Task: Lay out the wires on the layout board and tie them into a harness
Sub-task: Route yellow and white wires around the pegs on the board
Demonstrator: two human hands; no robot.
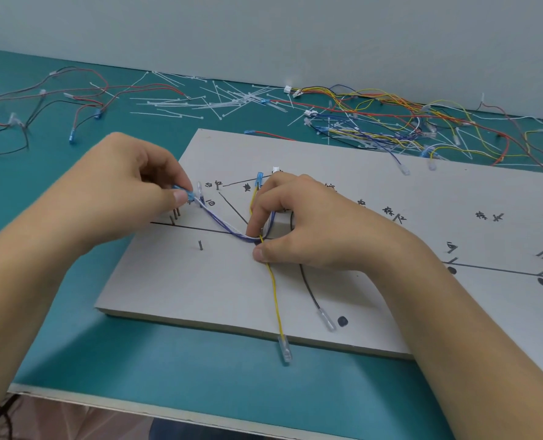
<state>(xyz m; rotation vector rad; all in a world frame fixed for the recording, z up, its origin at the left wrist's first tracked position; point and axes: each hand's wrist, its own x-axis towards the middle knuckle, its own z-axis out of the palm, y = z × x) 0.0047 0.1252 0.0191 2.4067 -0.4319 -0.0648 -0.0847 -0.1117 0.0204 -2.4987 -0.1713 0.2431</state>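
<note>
A grey layout board (375, 192) with drawn black lines, labels and small nails lies on the teal table. My left hand (127, 188) pinches the blue terminal ends of a blue and white wire pair (222, 224) near the board's left nails. My right hand (308, 223) pinches the wires at the board's middle, where they cross a drawn line. A yellow wire (275, 293) runs from under the right hand down past the board's front edge, ending in a clear terminal. A black wire (310, 289) with a clear terminal lies beside it.
White cable ties (200, 101) are scattered behind the board. A tangle of coloured wires (400, 122) lies at the back right, and red and black wires (41, 103) at the back left. The table's front edge (105, 404) is close to me. A wall stands behind.
</note>
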